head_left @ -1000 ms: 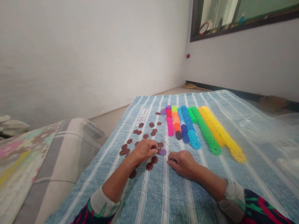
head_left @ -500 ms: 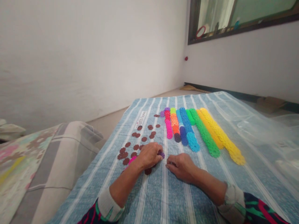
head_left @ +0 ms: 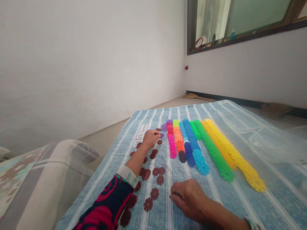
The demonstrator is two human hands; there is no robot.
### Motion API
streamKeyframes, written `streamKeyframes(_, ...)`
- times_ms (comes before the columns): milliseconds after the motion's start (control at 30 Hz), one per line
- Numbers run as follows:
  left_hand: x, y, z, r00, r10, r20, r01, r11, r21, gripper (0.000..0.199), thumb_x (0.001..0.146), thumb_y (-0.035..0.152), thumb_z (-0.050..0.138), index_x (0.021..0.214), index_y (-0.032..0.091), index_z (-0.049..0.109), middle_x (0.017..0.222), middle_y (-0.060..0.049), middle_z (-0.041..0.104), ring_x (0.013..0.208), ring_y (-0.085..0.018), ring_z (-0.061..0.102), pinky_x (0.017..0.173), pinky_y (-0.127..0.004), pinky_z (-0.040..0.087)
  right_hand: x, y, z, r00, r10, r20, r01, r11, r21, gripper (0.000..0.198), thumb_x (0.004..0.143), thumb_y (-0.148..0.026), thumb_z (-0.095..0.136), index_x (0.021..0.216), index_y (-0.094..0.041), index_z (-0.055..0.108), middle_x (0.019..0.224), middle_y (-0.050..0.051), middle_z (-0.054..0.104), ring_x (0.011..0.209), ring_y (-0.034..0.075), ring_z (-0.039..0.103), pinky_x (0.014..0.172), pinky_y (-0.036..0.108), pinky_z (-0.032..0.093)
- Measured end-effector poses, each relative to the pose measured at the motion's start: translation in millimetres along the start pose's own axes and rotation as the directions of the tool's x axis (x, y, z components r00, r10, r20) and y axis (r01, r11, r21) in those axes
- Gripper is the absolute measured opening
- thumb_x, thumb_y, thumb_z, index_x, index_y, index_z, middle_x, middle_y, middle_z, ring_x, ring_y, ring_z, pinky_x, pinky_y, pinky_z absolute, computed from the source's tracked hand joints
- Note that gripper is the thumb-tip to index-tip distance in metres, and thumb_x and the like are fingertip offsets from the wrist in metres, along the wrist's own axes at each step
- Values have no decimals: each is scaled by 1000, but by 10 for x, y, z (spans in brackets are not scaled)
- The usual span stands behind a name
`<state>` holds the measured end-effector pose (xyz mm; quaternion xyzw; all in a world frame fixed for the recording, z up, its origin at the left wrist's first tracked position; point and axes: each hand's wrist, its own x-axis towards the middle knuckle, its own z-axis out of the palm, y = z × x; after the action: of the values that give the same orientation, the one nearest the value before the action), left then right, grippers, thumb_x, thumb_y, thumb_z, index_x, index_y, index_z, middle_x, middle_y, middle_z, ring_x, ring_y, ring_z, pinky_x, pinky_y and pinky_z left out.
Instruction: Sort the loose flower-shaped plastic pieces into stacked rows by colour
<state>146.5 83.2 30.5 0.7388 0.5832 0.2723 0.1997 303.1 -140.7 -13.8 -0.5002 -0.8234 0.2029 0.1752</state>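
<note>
- Left hand (head_left: 150,138) is stretched far out over the striped cloth (head_left: 216,191), fingers pinching a small purple disc (head_left: 161,135).
- That disc sits just beside the purple row's (head_left: 165,126) near end, left of the pink row (head_left: 172,145).
- Brown discs (head_left: 154,179) lie scattered under and beside the left forearm.
- Right hand (head_left: 189,198) rests low on the cloth, fingers curled together; whether it holds anything, cannot tell.

hands: 2 (head_left: 150,138) | color rows on cloth (head_left: 216,204): approx 9, right of label (head_left: 141,134) | loose brown discs (head_left: 154,193): approx 15, below label, some hidden by arm | purple disc (head_left: 161,135): 1 at fingertips
</note>
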Motion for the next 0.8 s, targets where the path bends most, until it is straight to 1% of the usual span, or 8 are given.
streamKeyframes(67, 224, -35, 104, 999, -31, -34, 33, 998, 50, 16, 72, 17, 60, 77, 16, 76, 74, -2, 73, 72, -15, 64, 67, -23, 45, 14, 20, 40, 1000, -2, 10, 2, 1000, -10, 17, 89, -29, 55, 81, -20, 67, 76, 3, 74, 65, 15, 67, 56, 27, 26)
streamKeyframes(133, 389, -58, 183, 998, -48, -40, 51, 994, 93, 18, 73, 16, 60, 80, 16, 76, 80, -3, 75, 76, -16, 65, 70, -24, 45, 33, 46, 90, 1000, -3, 17, 3, 1000, -29, 16, 88, -31, 57, 82, -21, 67, 76, 2, 74, 64, 16, 67, 55, 28, 25)
streamKeyframes(233, 549, -60, 239, 999, -41, -37, 46, 988, 150, 20, 75, 17, 59, 84, 15, 77, 83, -5, 76, 79, -17, 66, 70, -25, 45, 63, 93, 172, 1000, -15, 21, 17, 998, -68, 15, 87, -33, 59, 82, -22, 68, 74, 2, 74, 61, 16, 66, 53, 29, 24)
streamKeyframes(333, 634, -28, 253, 999, -45, -29, 49, 980, 192, 20, 76, 18, 59, 85, 15, 77, 86, -6, 76, 81, -17, 66, 70, -24, 44, 87, 135, 242, 999, -43, 16, 44, 995, -93, 13, 86, -32, 60, 84, -23, 68, 73, 0, 74, 58, 16, 65, 51, 29, 23)
streamKeyframes(500, 631, 43, 272, 997, -64, 35, 53, 963, 263, 20, 76, 17, 60, 85, 16, 77, 90, -7, 76, 86, -19, 67, 72, -24, 45, 104, 142, 282, 998, -46, 32, 49, 993, -110, 10, 83, -31, 62, 84, -24, 69, 75, 0, 75, 57, 16, 65, 49, 30, 20)
streamKeyframes(600, 574, 60, 253, 998, -65, 4, 61, 956, 288, 22, 76, 19, 61, 90, 17, 78, 95, -8, 76, 91, -20, 67, 76, -25, 46, 99, 113, 251, 999, -36, 30, 40, 993, -114, 10, 84, -31, 62, 84, -24, 69, 74, 0, 75, 59, 16, 66, 50, 29, 20)
streamKeyframes(700, 501, 38, 164, 997, -57, -53, 70, 954, 291, 27, 77, 22, 60, 97, 16, 76, 101, -9, 75, 95, -21, 67, 79, -26, 46, 82, 86, 206, 999, -18, 34, 22, 994, -111, 13, 86, -31, 59, 82, -22, 68, 73, 1, 74, 60, 16, 66, 51, 29, 22)
streamKeyframes(800, 377, -27, -7, 999, -19, -49, 32, 956, 291, 28, 78, 22, 55, 93, 15, 77, 96, -9, 76, 90, -20, 66, 79, -26, 46, 57, 75, 166, 1000, -2, 26, 4, 997, -81, 16, 87, -31, 57, 80, -22, 67, 72, 2, 74, 61, 16, 66, 52, 29, 23)
